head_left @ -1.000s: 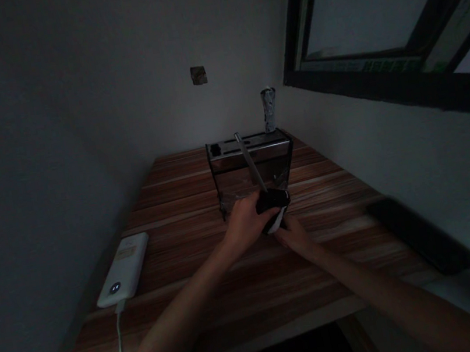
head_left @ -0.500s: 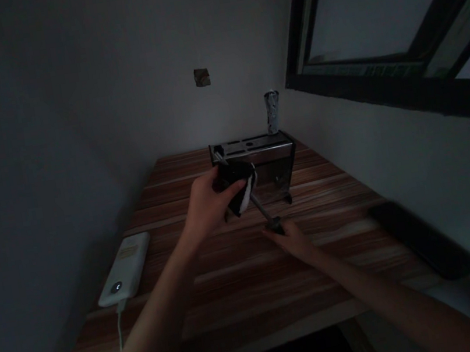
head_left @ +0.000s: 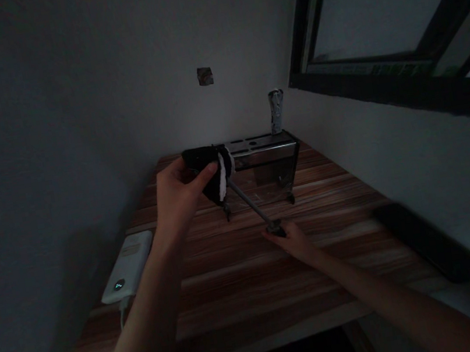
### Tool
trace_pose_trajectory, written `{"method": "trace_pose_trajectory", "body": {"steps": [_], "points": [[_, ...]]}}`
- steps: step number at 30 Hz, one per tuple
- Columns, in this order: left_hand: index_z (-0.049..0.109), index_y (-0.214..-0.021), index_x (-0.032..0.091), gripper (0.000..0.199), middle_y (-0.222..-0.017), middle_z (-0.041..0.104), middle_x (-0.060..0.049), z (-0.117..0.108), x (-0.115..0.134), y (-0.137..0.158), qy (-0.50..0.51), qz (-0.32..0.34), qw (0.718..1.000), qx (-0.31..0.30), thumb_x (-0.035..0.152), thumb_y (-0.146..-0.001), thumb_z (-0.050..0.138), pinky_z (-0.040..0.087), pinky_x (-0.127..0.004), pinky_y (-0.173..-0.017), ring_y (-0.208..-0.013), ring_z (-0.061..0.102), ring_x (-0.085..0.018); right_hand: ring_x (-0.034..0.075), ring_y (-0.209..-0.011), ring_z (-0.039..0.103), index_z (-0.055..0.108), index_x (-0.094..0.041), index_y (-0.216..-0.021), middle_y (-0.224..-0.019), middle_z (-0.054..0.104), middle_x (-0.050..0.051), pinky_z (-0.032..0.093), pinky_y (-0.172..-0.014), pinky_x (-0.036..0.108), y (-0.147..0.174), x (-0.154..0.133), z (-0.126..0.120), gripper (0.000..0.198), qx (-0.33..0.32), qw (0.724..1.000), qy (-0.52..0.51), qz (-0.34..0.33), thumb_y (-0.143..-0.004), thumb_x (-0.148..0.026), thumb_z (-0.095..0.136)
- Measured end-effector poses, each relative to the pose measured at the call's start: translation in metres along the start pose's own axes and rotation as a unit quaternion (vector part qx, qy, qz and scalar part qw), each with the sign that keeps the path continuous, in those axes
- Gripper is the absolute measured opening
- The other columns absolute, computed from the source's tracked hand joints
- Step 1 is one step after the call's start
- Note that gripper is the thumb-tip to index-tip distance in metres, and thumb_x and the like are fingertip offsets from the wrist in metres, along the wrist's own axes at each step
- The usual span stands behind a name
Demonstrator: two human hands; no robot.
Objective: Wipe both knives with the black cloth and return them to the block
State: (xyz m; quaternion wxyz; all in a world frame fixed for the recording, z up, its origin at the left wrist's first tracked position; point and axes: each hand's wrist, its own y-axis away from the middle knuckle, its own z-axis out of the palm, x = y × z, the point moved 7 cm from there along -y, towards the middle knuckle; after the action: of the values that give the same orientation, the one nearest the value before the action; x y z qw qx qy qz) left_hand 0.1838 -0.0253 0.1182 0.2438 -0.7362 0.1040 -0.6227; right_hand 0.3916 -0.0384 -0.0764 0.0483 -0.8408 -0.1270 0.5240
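Note:
My left hand (head_left: pixel 176 193) is closed round a folded black cloth (head_left: pixel 201 158) with a fluffy white edge, thumb pressed on its near side. The cloth wraps the far end of a slim grey metal rod with a dark handle (head_left: pixel 250 202), so its tip is hidden. Lower right, my right hand (head_left: pixel 295 242) grips the rod's dark handle, holding it slanted up to the left. Behind the cloth stands a rack (head_left: pixel 263 142) with a slotted metal top and see-through front; its left end is partly covered. A mottled grey upright piece (head_left: pixel 277 112) rises from its right end.
On the wood-grain table (head_left: pixel 233 282), a white power bank (head_left: pixel 129 265) with a cable lies left of my forearm. A dark flat slab (head_left: pixel 430 241), perhaps a phone, lies by the right wall. A framed picture (head_left: pixel 380 81) hangs above it.
My left hand has moved left and slightly up with the cloth, along the rod towards its far end. More of the rod shows; my right hand has stayed nearly still.

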Motion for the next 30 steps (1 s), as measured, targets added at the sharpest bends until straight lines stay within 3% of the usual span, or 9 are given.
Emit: {"method": "trace_pose_trajectory", "body": {"steps": [10,17,26,30], "points": [[0.067,-0.086,0.014,0.030,-0.083,0.070,-0.005,0.003,-0.001,0.001,0.001,0.001,1.000,-0.012,0.035,-0.065,0.071,0.052,-0.027,-0.067,-0.077,0.065,-0.019,0.014,-0.056,0.048,0.050,-0.019,-0.055,-0.056,0.049,-0.001,0.037,-0.053,0.024,0.000,-0.001,-0.001,0.036,0.001,1.000,0.004,-0.005,-0.074,-0.048,0.056],[0.067,-0.089,0.013,0.034,-0.088,0.070,-0.006,0.013,-0.003,0.004,0.012,-0.002,0.999,-0.040,0.035,-0.064,0.071,0.052,-0.027,-0.068,-0.078,0.064,-0.018,0.016,-0.058,0.053,0.055,-0.018,-0.059,-0.058,0.054,0.000,0.040,-0.055,0.025,0.001,-0.005,-0.003,0.034,0.011,1.000,-0.009,0.004,-0.073,-0.049,0.056],[0.066,-0.085,0.013,0.025,-0.078,0.069,-0.004,0.055,-0.016,0.019,-0.046,-0.005,0.990,-0.132,0.029,-0.066,0.069,0.048,-0.024,-0.058,-0.067,0.062,-0.015,0.015,-0.050,0.049,0.051,-0.020,-0.057,-0.045,0.043,-0.003,0.036,-0.047,0.024,0.003,0.000,-0.004,0.034,0.004,0.998,-0.042,0.042,-0.075,-0.049,0.054],[0.066,-0.087,0.012,0.024,-0.082,0.069,-0.005,0.069,-0.023,0.025,-0.066,0.009,0.983,-0.172,0.028,-0.069,0.067,0.048,-0.025,-0.061,-0.071,0.062,-0.016,0.014,-0.047,0.047,0.051,-0.020,-0.058,-0.043,0.041,-0.003,0.035,-0.045,0.024,0.004,-0.001,-0.005,0.032,0.008,0.997,-0.053,0.047,-0.075,-0.047,0.055]]}}
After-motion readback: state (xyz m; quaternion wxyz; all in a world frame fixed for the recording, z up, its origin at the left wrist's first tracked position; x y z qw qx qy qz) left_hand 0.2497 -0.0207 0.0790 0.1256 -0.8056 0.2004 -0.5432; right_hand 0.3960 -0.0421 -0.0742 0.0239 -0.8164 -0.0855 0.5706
